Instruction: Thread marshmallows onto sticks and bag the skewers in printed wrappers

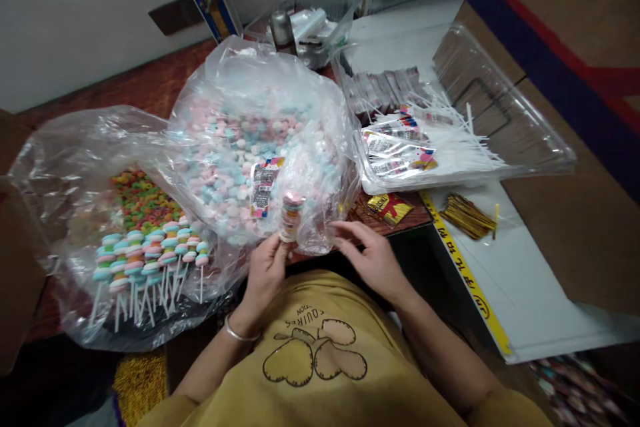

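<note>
Upright in my left hand (269, 265) is a wrapped candy skewer (291, 217), its lower end between thumb and fingers. My right hand (367, 255) is to its right, fingers partly spread beside clear plastic, with nothing plainly between them. Behind both hands lies a large clear bag of pink, blue and white candies (240, 140), with a printed label (265, 185) on it. Several candy skewers on white sticks (145, 257) rest at the left on another clear bag, near colourful ring candies (145, 200).
At the right, a clear plastic tray (525, 140) holds white sticks and printed wrappers. Gold twist ties (467, 215) lie in front of it, near a yellow tape strip (470, 280). A large cardboard box (565, 213) stands far right. A dark bottle (283, 32) stands behind the bags.
</note>
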Motion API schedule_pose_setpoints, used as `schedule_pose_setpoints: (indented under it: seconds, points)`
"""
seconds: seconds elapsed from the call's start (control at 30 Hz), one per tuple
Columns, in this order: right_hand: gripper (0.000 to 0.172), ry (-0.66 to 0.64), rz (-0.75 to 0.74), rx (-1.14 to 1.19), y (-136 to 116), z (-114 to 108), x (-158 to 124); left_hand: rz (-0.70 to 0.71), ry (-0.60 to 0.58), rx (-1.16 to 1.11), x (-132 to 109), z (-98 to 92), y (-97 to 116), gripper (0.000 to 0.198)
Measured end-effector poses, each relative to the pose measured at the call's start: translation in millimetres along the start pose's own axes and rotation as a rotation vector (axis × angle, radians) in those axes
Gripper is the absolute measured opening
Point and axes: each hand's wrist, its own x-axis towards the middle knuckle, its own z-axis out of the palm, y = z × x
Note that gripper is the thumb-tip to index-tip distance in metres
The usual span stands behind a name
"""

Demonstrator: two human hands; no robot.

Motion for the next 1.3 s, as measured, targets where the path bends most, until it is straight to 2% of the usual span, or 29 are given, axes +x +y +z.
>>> schedule_pose_setpoints:
  seconds: [0.1,0.2,0.33,0.43,0.57,0.67,0.83,0.97,1.03,1.13,1.2,1.3]
  points:
    - [0.023,0.160,0.114,-0.416,35,-28,-3,-0.102,0.035,-0.157,1,-7.5,-1,0.040]
    - [0.025,0.215,0.179,-0.711,55,-36,1,-0.122,0.019,-0.231,2,-2.8,1,0.042]
    - [0.023,0.181,0.267,-0.918,52,-25,13,-0.039,-0.011,-0.181,3,7.5,5,0.034]
    - [0.019,0.153,0.292,-0.934,48,-25,15,0.070,0.000,-0.066,5,6.1,6,0.027]
    - [0.017,0.201,0.141,-0.728,44,-36,5,0.215,0.071,0.122,13,-3.9,2,0.019]
    - [0.019,0.235,0.049,-0.659,35,-39,-6,0.303,0.115,0.309,18,-11.4,-2,0.023]
    - [0.024,0.322,-0.173,-0.955,8,-30,-9,0.393,0.094,0.574,16,-21.9,-2,0.033]
    - [0.028,0.362,-0.363,-1.055,-20,-22,7,0.456,-0.035,0.679,3,-20.9,10,0.021]
    - [0.032,0.321,-0.411,-1.113,-34,-15,19,0.482,-0.097,0.723,-3,-14.7,19,0.023]
    - [0.035,0.132,-0.478,-1.145,-51,2,33,0.544,-0.154,0.754,-7,-2.4,27,0.027]
    - [0.035,0.034,-0.538,-1.132,-59,13,35,0.565,-0.164,0.748,-8,4.0,28,0.027]
    - [0.037,-0.002,-0.608,-1.096,-64,21,30,0.546,-0.123,0.731,-7,8.7,23,0.026]
